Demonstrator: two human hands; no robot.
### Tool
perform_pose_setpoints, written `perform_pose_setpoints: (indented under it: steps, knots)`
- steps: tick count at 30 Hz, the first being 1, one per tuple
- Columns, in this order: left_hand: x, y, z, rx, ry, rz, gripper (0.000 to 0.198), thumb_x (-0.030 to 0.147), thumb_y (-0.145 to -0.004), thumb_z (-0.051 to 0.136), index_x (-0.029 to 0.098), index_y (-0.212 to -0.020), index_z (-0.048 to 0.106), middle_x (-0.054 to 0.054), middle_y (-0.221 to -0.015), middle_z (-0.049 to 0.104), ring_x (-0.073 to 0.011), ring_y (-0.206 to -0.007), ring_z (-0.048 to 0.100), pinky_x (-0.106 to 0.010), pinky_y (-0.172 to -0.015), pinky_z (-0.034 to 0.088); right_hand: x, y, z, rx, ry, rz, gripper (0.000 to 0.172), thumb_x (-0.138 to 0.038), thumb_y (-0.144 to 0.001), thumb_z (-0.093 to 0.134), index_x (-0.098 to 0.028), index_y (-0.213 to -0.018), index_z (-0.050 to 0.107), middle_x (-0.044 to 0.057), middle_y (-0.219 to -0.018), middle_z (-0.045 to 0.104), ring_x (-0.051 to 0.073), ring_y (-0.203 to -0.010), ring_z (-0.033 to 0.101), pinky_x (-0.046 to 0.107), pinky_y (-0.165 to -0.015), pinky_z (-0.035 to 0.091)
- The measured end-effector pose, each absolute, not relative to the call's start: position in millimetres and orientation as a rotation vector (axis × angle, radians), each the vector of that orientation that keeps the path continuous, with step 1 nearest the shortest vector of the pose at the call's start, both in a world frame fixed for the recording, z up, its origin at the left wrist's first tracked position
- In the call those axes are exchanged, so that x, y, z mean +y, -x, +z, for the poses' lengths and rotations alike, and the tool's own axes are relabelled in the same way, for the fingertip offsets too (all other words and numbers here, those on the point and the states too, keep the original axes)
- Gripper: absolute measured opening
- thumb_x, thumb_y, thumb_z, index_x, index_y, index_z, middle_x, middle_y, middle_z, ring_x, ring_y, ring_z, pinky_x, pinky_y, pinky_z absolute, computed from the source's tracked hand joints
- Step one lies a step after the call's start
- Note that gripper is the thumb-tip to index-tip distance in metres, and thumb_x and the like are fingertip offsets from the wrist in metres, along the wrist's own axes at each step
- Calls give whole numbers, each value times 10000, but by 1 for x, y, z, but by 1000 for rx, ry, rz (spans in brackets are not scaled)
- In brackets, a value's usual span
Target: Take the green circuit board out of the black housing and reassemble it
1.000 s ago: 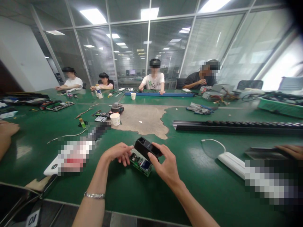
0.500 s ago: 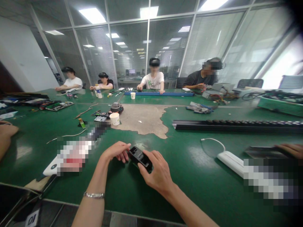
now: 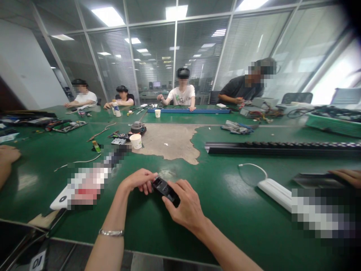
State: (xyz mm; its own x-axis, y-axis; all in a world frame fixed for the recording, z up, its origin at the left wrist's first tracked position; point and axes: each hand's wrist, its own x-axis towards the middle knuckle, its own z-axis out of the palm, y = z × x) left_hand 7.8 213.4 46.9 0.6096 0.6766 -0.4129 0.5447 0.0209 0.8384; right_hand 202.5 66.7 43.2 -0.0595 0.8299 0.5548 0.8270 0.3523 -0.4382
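Below the near edge of a green table [image 3: 225,241], one label [image 3: 38,260] appears to read "10" upside down. Farther in, two hands meet at one black casing [image 3: 161,186]. The right hand [image 3: 184,199] clamps it between thumb and fingers; the left hand [image 3: 140,180], one silver bracelet [image 3: 111,233] at its wrist, is at the casing's far-left end, though whether its fingers pinch it cannot be told. Green surface runs from casing to near edge, and right to one white power strip [image 3: 278,195]. One black rail [image 3: 282,149] reaches in from the right. Two paper cups [image 3: 135,142] stand well apart, the nearer at the left border of a jagged tan patch [image 3: 172,145]. Beyond are one bottle [image 3: 116,109], one blue bar [image 3: 194,111] and four people [image 3: 182,94], one shirt's lettering too blurred to read.
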Motion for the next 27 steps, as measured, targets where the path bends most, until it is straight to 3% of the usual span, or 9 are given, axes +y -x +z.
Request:
perform_pose_setpoints:
  steps: [9, 18, 27]
  knots:
    - [210, -6, 52, 1001, -1674, 82, 608, 668, -670, 664, 151, -984, 610, -65, -689, 717, -145, -514, 648, -175, -420, 342, 69, -200, 34, -1839, 1597, 63, 313, -325, -750, 622, -217, -1043, 604, 52, -901, 587, 220, -870, 542, 346, -804, 455]
    - [210, -9, 52, 1080, -1658, 170, 654, 764, -711, 535, 140, -897, 603, -72, -640, 706, -126, -451, 607, -170, -390, 306, 69, -202, 34, -1828, 1597, 77, 258, -404, -802, 597, -217, -978, 617, 47, -858, 601, 215, -845, 559, 336, -785, 449]
    - [217, -5, 44, 1074, -1647, 119, 639, 737, -745, 521, 120, -859, 643, -113, -711, 725, -164, -546, 665, -192, -421, 359, 80, -220, 50, -1528, 1482, 147, 302, -401, -876, 530, -203, -1092, 601, 71, -1010, 636, 215, -935, 579, 348, -861, 452]
